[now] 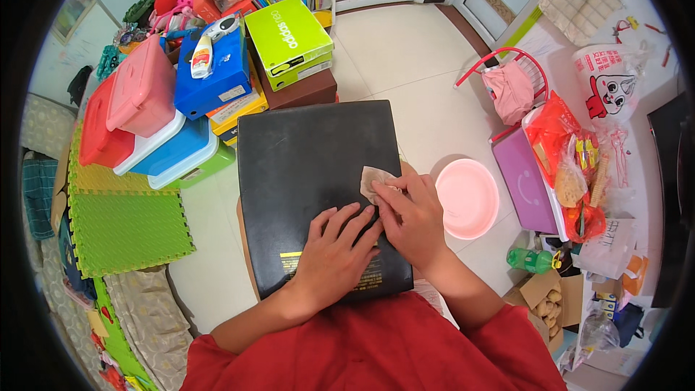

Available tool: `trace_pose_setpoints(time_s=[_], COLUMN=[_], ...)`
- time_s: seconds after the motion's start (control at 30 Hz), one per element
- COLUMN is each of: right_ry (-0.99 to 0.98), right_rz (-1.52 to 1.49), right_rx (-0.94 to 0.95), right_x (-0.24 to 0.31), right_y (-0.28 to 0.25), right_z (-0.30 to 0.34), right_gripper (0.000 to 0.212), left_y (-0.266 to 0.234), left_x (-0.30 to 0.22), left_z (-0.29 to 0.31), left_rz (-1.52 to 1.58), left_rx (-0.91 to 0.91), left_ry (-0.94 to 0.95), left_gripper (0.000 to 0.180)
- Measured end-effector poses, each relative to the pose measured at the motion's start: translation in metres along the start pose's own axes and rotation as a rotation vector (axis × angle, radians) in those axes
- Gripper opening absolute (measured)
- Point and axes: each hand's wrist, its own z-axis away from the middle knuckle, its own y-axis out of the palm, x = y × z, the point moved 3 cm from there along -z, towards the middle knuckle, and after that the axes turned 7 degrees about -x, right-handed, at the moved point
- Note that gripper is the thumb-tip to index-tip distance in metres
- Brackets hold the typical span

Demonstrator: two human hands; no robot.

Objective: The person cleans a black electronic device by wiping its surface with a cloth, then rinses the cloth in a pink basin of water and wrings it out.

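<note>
A large black box [311, 159] with a flat, dark top lies right in front of me. Yellow print marks its near end. My left hand [333, 257] rests flat on the near part of this top, fingers spread, holding nothing. Close beside it, my right hand [414, 221] pinches a crumpled beige cloth [372, 182] against the box near its right edge. Part of the cloth is hidden under the right fingers.
A pink basin [467, 198] stands on the floor to the right. Beyond it are a purple bin [525, 181] and a red-framed chair [507, 90]. Shoe boxes [289, 32] and lidded tubs [145, 90] are stacked at far left, above green foam mats [134, 228].
</note>
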Motion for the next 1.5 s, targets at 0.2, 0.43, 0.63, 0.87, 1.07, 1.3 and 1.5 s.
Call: trace_pose_setpoints(time_s=[0.2, 0.43, 0.63, 0.87, 1.07, 1.3, 1.5], right_ry=[-0.02, 0.015, -0.01, 0.051, -0.014, -0.044, 0.019], right_rz=[0.03, 0.043, -0.042, 0.007, 0.051, -0.049, 0.017], right_rx=[-0.11, -0.063, -0.013, -0.086, 0.001, 0.007, -0.111], right_x=[-0.013, -0.004, 0.005, -0.006, 0.002, -0.006, -0.025], right_y=[0.012, 0.008, 0.001, 0.018, 0.006, 0.003, 0.012], right_z=[-0.029, -0.023, -0.006, -0.036, -0.019, -0.01, -0.036], right_gripper=[0.023, 0.022, 0.023, 0.026, 0.027, 0.027, 0.027], left_y=[0.0, 0.001, -0.002, 0.0, -0.004, -0.005, -0.004], left_x=[-0.001, 0.0, 0.0, -0.001, 0.002, 0.001, 0.002], left_z=[-0.001, 0.0, 0.0, 0.0, -0.001, -0.001, -0.002], left_rz=[0.003, 0.041, 0.059, 0.013, 0.052, 0.079, 0.067], left_rx=[-0.033, -0.036, -0.015, -0.031, -0.002, -0.008, -0.012], left_ry=[-0.001, -0.02, -0.008, 0.008, 0.001, -0.004, 0.009], left_gripper=[0.05, 0.052, 0.053, 0.054, 0.047, 0.047, 0.046])
